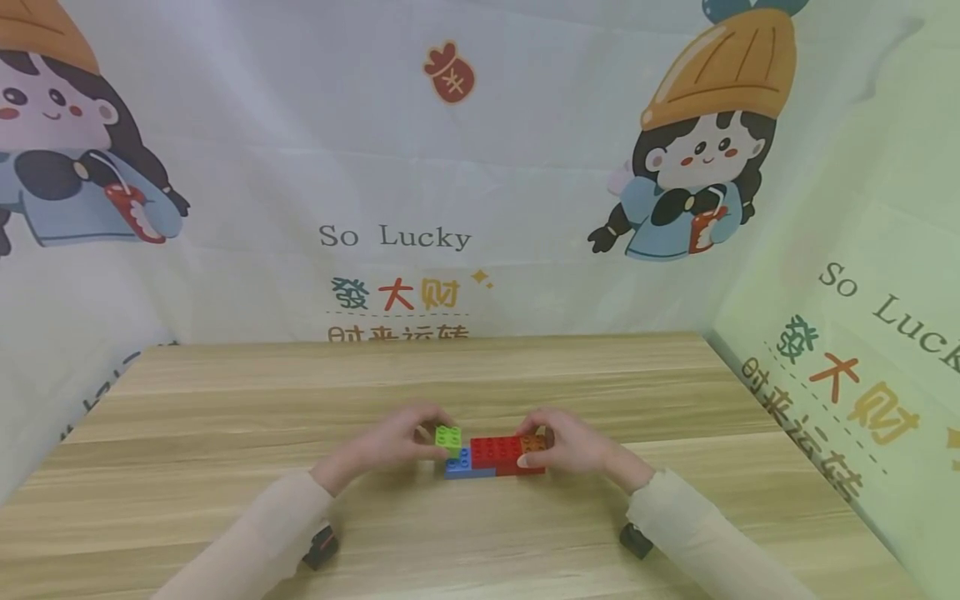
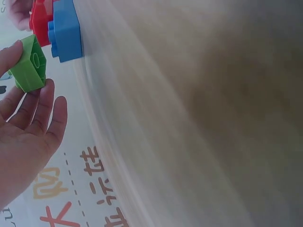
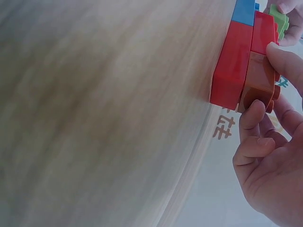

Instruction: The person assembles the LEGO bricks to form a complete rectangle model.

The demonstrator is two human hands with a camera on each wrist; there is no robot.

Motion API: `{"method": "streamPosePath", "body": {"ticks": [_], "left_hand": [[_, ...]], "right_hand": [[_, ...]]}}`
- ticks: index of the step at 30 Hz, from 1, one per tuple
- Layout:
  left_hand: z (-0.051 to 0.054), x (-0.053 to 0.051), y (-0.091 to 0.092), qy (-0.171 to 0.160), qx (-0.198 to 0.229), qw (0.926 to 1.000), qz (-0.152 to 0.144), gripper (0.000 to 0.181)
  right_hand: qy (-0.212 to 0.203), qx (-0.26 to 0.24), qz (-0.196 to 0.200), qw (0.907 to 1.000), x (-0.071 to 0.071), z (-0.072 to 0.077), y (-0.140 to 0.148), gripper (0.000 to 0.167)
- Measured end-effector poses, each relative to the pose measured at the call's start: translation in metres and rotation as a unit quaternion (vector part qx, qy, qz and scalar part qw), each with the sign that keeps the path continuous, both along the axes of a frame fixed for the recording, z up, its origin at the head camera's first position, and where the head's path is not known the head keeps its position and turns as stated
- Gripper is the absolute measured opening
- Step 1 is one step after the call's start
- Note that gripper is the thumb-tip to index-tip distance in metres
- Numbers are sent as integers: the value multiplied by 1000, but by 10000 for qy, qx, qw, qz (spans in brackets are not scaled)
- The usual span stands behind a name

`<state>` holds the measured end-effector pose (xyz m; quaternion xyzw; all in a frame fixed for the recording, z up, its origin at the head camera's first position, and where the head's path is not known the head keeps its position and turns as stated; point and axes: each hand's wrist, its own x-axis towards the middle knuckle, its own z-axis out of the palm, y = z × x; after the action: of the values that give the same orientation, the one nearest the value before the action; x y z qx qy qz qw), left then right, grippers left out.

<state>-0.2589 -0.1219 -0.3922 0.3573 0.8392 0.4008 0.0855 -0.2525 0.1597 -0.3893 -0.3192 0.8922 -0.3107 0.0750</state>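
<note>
My left hand [image 1: 393, 437] pinches a lime-green toy building brick [image 1: 448, 437] between thumb and fingers. That brick hangs over the left end of a built row, and in the left wrist view a gap separates it from the blue brick [image 2: 67, 33]. The row's bottom layer is the blue brick and a lower red brick [image 3: 231, 66]. On top lie an upper red brick [image 1: 495, 451] and, at the right end, an orange-brown brick [image 3: 258, 75]. My right hand [image 1: 576, 442] holds the orange-brown brick, with the thumb on its near side and the fingers partly hidden behind.
The row sits on a wood-grain table [image 1: 480, 542]. Behind the table hangs a white printed cloth [image 1: 525, 167], and more cloth [image 1: 885, 275] runs along the right side. Dark wrist devices show under the left sleeve [image 1: 255, 533] and the right sleeve [image 1: 697, 533].
</note>
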Motion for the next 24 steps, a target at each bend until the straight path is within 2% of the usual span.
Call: {"method": "streamPosePath", "body": {"ticks": [10, 24], "left_hand": [[0, 5, 7, -41, -19, 10000, -48, 35], [-2, 6, 15, -228, -60, 9997, -38, 35]], "right_hand": [[-16, -45, 14, 10000, 0, 0, 0, 30], [-12, -64, 33, 10000, -1, 0, 0, 29]]}}
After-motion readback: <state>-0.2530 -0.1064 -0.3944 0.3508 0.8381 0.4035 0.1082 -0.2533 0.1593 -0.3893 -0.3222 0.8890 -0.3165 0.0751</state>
